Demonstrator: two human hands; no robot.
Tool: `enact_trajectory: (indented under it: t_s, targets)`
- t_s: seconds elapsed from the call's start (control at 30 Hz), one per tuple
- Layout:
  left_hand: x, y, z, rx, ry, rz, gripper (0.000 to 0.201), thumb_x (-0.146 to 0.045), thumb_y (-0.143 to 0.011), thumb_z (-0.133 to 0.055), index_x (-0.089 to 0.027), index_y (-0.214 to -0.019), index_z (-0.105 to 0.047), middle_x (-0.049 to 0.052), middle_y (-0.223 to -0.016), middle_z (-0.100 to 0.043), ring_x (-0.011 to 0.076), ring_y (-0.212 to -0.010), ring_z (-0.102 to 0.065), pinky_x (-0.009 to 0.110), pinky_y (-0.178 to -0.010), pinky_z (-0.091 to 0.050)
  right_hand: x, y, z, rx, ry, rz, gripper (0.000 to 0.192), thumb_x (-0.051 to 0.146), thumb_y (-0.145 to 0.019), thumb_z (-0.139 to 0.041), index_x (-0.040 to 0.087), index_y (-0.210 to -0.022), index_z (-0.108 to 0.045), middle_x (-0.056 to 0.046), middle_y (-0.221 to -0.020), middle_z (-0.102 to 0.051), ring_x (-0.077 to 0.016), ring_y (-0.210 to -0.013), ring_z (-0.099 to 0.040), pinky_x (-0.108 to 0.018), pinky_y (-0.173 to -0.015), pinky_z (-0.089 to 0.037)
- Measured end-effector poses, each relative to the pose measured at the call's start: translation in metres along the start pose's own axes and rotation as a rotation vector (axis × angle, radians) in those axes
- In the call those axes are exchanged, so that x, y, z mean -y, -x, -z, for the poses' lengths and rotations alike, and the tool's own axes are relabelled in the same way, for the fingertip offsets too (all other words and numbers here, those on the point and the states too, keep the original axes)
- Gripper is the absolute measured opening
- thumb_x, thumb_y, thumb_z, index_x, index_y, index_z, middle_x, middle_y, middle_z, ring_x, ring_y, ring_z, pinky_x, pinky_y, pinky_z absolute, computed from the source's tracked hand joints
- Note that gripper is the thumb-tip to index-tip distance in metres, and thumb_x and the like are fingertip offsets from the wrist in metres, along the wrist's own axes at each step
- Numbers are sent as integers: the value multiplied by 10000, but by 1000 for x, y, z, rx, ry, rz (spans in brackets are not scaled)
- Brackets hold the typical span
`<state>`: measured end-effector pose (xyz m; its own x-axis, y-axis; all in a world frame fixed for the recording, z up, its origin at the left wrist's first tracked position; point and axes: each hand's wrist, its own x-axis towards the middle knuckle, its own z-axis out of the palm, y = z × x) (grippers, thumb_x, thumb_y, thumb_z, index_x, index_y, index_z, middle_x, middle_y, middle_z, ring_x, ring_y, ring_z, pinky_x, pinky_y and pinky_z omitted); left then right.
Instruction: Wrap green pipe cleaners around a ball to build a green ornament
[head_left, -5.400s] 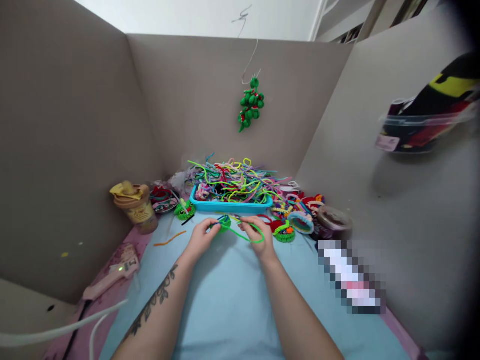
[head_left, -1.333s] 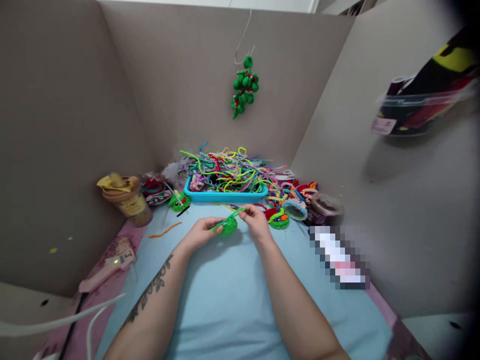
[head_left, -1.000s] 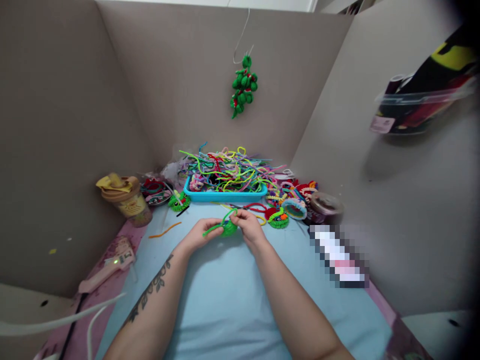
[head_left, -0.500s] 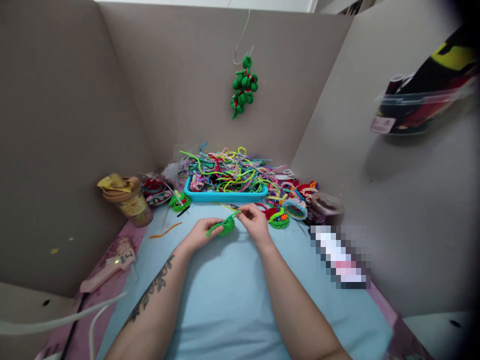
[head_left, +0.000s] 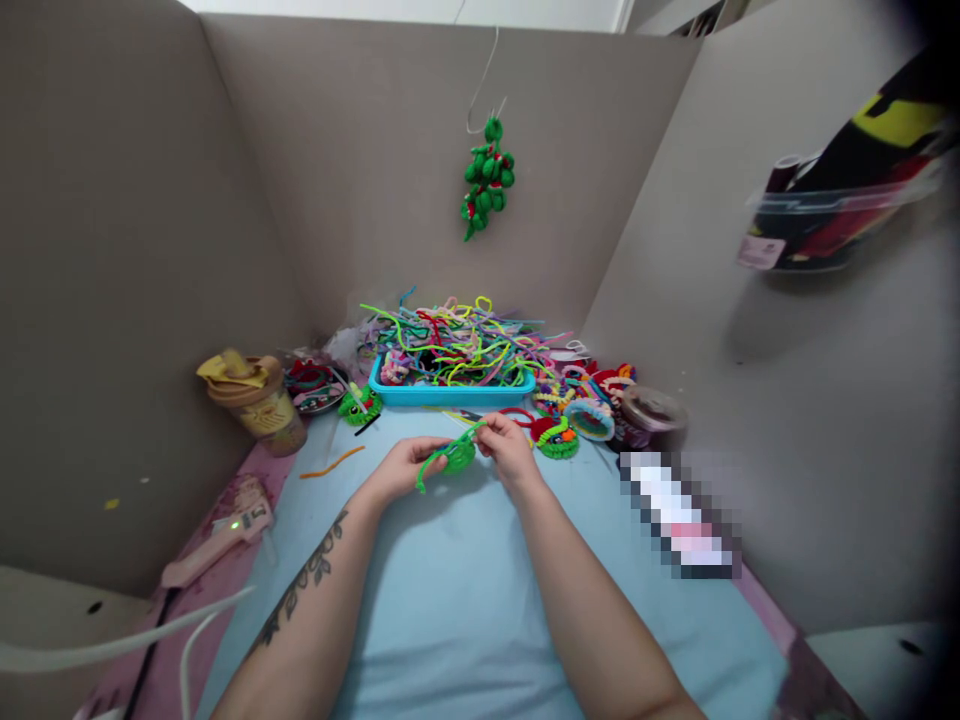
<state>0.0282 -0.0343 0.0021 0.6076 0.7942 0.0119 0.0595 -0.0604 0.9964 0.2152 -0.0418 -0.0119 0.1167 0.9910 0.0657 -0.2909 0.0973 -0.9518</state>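
Above the middle of the light blue cloth, my left hand [head_left: 407,468] grips a small round green piece [head_left: 460,456] that looks made of pipe cleaner. A loose green end hangs from it below my left fingers. My right hand [head_left: 508,450] pinches a green pipe cleaner [head_left: 471,433] at the upper right of the piece, and this strand runs along its top edge. My left fingertips are partly hidden behind the piece. Just beyond my hands lie scissors [head_left: 471,414], which my right hand partly covers.
A blue tray [head_left: 450,396] heaped with colourful pipe cleaners stands at the back. A green frog-like piece [head_left: 360,405] sits left of it; a red and green piece [head_left: 556,438] lies right. A pink glue gun [head_left: 217,545], a lidded cup [head_left: 262,405] and a phone [head_left: 679,515] flank the cloth.
The green piece has tilted and shifted slightly right, showing more of its face. Its loose end now hangs lower. Both hands keep their hold, with my right hand slightly lower.
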Motion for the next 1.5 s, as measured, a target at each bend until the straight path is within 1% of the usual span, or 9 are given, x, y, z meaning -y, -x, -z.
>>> enact_trajectory:
  t_s: [0.17,0.33,0.4,0.53,0.77,0.93,1.17,1.33,1.5]
  targets:
    - [0,0,-1,-30,-41,9,499,-453,-662,-691,-93,-1006,-674,100,-900,-695,219,-810,-608,318,-778,-449,1,4,-4,91,82,33,196,309,-604,-686,176,-582,-545,57,-494,-477,-74,-461,-375,-218,-465,-299]
    - [5,-2,0,-25,-25,10,485,-464,-671,-679,-97,-989,-673,75,-835,-696,191,-748,-602,294,-729,-445,7,4,-2,39,234,158,244,298,-622,-679,196,-836,-625,48,-586,-478,-103,-531,-421,-238,-526,-348]
    - [5,-2,0,-34,-20,17,480,-454,-664,-688,-100,-988,-674,79,-857,-698,194,-758,-606,295,-736,-447,8,4,-1,46,285,182,209,300,-639,-658,198,-816,-615,41,-594,-482,-110,-541,-434,-241,-533,-353]
    - [-2,-2,-2,-97,-24,33,487,-407,-626,-725,-111,-1009,-670,98,-933,-697,213,-805,-617,307,-762,-457,6,5,-2,89,270,156,138,300,-655,-627,190,-646,-546,37,-568,-492,-107,-533,-439,-238,-520,-344]
    - [-3,-2,-1,-94,-32,26,488,-407,-638,-708,-111,-1023,-659,90,-948,-695,212,-823,-617,309,-775,-453,3,3,-3,94,106,23,160,291,-618,-628,189,-622,-505,73,-477,-433,-66,-414,-309,-212,-425,-223]
    - [3,-2,0,-131,-17,25,416,-423,-660,-685,-108,-931,-653,65,-830,-687,186,-742,-604,289,-719,-443,11,5,-2,12,205,175,181,305,-634,-637,197,-750,-549,39,-606,-496,-107,-546,-440,-237,-528,-347]
    - [-7,1,-2,-157,-9,-7,324,-397,-638,-708,-135,-770,-571,16,-711,-625,142,-666,-576,248,-644,-429,9,5,2,1,430,258,71,257,-678,-577,202,-707,-545,24,-638,-500,-121,-593,-451,-235,-531,-353]
    - [-6,2,-1,-167,1,-32,328,-395,-669,-694,-145,-788,-518,-14,-683,-562,106,-629,-528,210,-589,-391,2,0,4,12,313,206,111,271,-652,-596,196,-680,-519,41,-589,-467,-103,-550,-418,-223,-506,-332]
    - [-7,2,-2,-144,80,-68,330,-389,-678,-699,-151,-776,-492,3,-734,-578,114,-684,-533,223,-637,-393,2,-1,3,29,232,126,149,273,-614,-628,191,-663,-514,49,-561,-473,-88,-504,-394,-212,-460,-291]
